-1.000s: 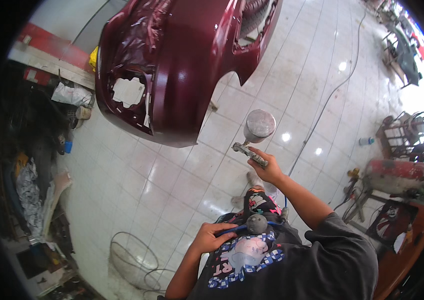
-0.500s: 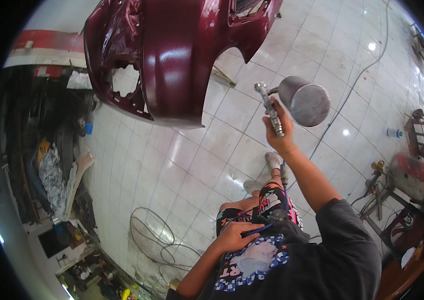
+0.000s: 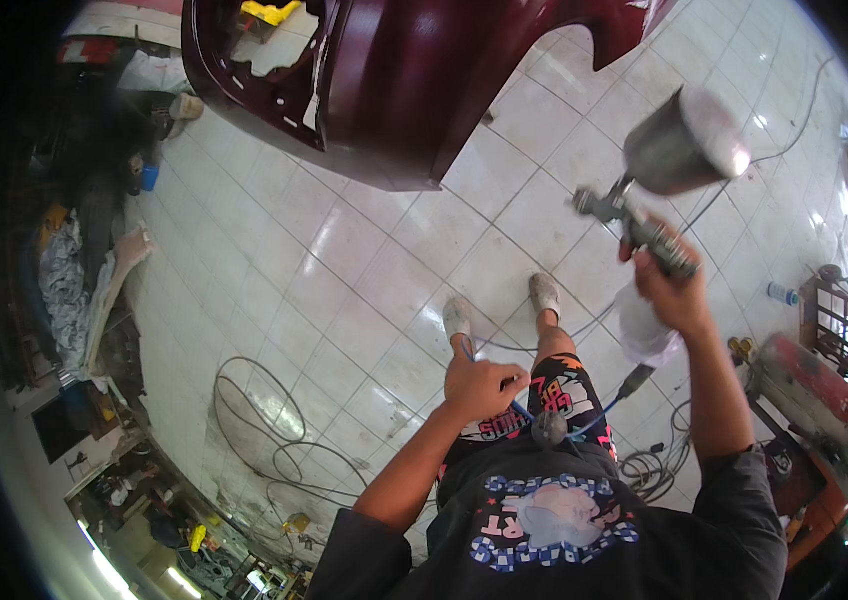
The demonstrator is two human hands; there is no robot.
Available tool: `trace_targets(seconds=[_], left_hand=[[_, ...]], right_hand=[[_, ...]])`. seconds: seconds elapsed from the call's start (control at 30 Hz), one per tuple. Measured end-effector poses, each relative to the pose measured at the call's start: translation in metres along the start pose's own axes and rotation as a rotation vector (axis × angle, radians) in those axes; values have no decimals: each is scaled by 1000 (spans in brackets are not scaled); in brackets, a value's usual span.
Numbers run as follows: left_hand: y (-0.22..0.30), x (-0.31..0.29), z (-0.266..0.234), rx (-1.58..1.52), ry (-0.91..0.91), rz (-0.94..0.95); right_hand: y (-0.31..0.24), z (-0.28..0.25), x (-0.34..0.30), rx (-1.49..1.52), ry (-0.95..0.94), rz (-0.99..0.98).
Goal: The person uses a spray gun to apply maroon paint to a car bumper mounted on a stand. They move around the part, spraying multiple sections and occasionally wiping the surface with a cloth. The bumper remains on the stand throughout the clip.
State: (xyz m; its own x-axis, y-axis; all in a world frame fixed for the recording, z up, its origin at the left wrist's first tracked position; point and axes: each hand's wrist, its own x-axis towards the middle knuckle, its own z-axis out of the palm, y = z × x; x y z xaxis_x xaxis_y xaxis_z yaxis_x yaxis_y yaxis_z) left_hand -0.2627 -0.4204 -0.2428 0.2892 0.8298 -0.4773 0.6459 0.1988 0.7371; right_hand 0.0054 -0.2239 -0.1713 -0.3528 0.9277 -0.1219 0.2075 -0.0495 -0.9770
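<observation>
- The right hand grasps the gun by its handle, with the fingers wrapped round it.
- The gun is up over the right side of the floor, well apart from the bumper, and its nose points left.
- A big grey pot sits on the gun and tips to the right.
- The left hand is in front of the lap and grips a blue hose, which pokes out on both sides of the hand.
- A grey ball is just beside the hose.
- The bumper is shiny dark red. It is by the far edge of the floor, and the picture cuts off its top.
- Two shoes stand on the middle of the floor.
- A bottle is near the right edge of the floor, and a red and grey tank is closer to the near right corner.
- A blue tub is by the left edge.
</observation>
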Motion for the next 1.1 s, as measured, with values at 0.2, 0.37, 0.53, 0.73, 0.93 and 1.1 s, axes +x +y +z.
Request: trace_targets(seconds=[0.2,0.37,0.53,0.73,0.93,1.1], left_hand=[[-31,39,-13,-491,218,-12],[-38,71,-43,-732,642,-43],[-39,95,-86,-499,1005,11],[-31,142,-145,-211,1344,65],[-36,177,-163,248,1460,237],[-49,194,-161,547,1445,292]], right_hand=[[-96,38,58,-101,89,0],[-91,77,54,16,97,81],[-83,87,32,14,76,208],[-54,79,17,0,150,137],[-2,78,13,24,260,26],[45,77,1,75,265,24]])
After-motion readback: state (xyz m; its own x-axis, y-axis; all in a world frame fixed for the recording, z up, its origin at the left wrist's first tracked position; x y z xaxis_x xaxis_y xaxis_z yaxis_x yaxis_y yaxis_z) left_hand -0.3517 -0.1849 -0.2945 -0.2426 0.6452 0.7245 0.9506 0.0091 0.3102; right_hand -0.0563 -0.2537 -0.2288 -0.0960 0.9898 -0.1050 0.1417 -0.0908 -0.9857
